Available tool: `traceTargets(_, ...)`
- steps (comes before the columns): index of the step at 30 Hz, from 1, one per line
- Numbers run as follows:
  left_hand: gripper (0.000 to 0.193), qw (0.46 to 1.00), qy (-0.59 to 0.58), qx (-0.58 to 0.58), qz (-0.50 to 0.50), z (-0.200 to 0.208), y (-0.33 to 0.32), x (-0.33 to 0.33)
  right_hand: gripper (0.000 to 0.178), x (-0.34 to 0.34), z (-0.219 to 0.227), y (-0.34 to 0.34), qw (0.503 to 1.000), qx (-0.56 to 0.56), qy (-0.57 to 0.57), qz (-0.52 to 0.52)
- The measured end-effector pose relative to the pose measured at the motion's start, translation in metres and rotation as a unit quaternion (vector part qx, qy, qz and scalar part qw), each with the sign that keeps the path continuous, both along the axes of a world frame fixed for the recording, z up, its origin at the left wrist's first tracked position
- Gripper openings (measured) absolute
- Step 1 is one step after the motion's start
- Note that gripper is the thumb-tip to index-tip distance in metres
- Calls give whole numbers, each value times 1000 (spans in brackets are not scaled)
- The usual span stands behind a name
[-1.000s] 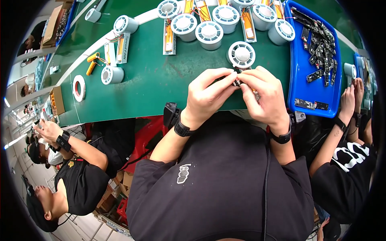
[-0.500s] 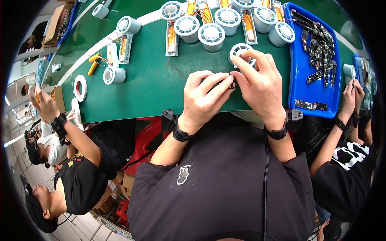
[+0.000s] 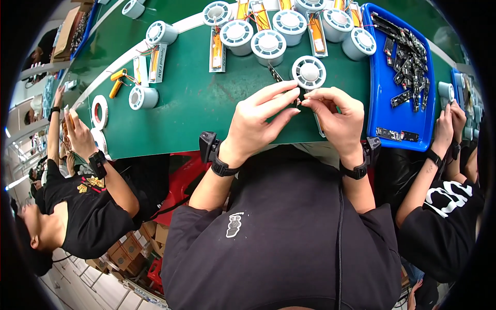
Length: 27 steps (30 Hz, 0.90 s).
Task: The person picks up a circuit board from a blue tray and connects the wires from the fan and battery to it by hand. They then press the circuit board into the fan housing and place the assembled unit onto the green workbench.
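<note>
My left hand (image 3: 263, 121) pinches a narrow black circuit board (image 3: 275, 73), whose far end sticks out beyond the fingers. Close beside it, my right hand (image 3: 338, 116) has thumb and forefinger pressed together around something too small to make out, perhaps a wire end. Just past my fingertips a pale blue-grey round fan head (image 3: 309, 72) faces up. Part of a light-coloured handle (image 3: 320, 125) shows under the right hand, mostly hidden by it.
Several fan heads (image 3: 268, 45) with open handles holding orange battery cells (image 3: 217, 50) line the far side of the green table (image 3: 191, 103). A blue tray (image 3: 380, 98) of circuit boards stands right. Tape rolls (image 3: 100, 112) lie left. Co-workers sit on both sides.
The circuit board has tilted up and now shows beyond my left fingers. My right hand has drawn back from the fan head toward me. The co-worker at left has shifted.
</note>
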<state>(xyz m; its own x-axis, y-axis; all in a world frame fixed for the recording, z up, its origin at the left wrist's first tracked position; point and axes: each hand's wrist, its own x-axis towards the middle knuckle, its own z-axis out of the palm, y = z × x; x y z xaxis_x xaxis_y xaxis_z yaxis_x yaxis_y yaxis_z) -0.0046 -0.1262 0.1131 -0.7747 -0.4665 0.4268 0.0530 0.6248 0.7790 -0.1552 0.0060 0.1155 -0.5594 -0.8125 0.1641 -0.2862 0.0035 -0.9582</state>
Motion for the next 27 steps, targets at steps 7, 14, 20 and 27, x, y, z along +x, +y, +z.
traceTargets(7,31,996,-2,82,-16,-2,2,-1,16,-10,2,-3,991,-27,106,75)
traceTargets(14,29,995,-21,97,-5,-1,8,-2,36,-13,18,-6,993,72,-8,97)
traceTargets(20,29,993,-13,117,-20,-6,13,1,51,-20,20,-4,984,93,-43,148)
traceTargets(27,32,994,-14,101,-29,-5,12,3,51,-19,19,-1,979,92,-66,169)
